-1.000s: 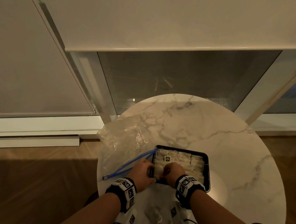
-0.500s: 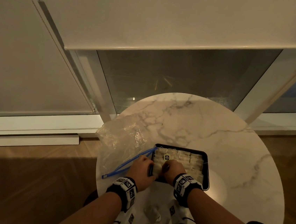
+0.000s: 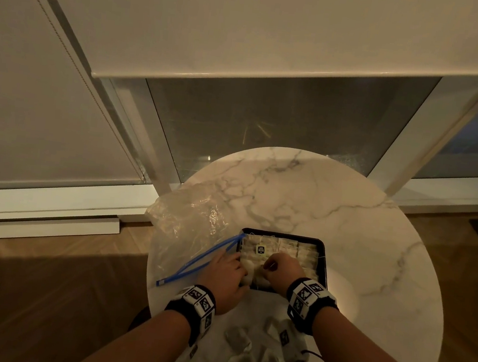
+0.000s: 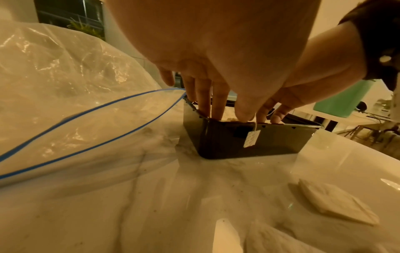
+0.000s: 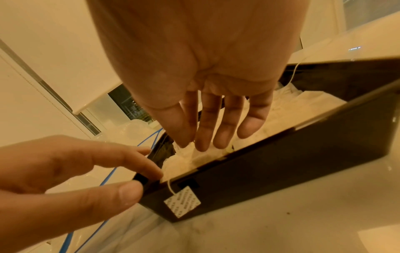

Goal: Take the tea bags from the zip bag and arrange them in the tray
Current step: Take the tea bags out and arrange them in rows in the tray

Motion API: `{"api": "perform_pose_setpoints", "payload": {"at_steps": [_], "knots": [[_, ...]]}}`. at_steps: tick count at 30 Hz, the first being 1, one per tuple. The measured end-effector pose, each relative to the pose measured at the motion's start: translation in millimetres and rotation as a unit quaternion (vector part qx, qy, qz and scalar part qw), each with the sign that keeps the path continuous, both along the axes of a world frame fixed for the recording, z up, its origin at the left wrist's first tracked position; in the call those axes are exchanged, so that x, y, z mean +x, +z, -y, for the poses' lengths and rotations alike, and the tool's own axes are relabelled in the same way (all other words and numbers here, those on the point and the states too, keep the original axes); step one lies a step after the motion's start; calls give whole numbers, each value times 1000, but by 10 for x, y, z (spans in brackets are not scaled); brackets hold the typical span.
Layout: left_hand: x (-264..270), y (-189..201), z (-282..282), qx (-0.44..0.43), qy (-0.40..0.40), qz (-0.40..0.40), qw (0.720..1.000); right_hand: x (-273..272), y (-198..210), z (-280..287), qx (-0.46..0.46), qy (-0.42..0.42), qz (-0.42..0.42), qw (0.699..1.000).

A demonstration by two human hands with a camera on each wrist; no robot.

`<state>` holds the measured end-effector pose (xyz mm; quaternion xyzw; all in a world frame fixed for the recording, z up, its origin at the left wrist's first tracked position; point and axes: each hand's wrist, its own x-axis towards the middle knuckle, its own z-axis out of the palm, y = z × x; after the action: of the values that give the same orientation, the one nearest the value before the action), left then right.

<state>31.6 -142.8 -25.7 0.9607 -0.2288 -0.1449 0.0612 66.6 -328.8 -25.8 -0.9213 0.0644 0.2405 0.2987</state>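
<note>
Loose tea bags (image 3: pixel 240 340) are lying at the frame's bottom edge, partly cut off. Above them, the left hand (image 3: pixel 226 276) and right hand (image 3: pixel 280 270), fingers straight and released, are pressing bags in the black tray (image 3: pixel 323 263), hiding its near corner. The clear zip bag (image 3: pixel 188 228) is lying left, contents indistinct.

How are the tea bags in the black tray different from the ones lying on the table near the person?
The tea bags in the tray sit packed in neat rows inside the black tray; the loose tea bags lie scattered on the marble table, apart and at odd angles. Both hands reach only the tray ones. All look like pale bags with tags.
</note>
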Motion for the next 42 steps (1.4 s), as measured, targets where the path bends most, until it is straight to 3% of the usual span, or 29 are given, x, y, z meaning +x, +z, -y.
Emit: {"api": "perform_pose_setpoints", "payload": {"at_steps": [6, 13, 23, 31, 42], "knots": [[-59, -38, 124, 81, -42, -10, 996, -103, 64, 85, -16, 30, -14, 999], [-70, 10, 245, 76, -21, 11, 997, -235, 87, 136, -41, 105, -48, 992], [-9, 105, 298, 102, -27, 0, 994, -304, 26, 76, -37, 167, -30, 985], [0, -30, 273, 85, -21, -60, 994, -282, -14, 69, -64, 158, -4, 985], [13, -74, 312, 89, -12, -83, 993, -294, -40, 82, -85, 178, -59, 979]]}}
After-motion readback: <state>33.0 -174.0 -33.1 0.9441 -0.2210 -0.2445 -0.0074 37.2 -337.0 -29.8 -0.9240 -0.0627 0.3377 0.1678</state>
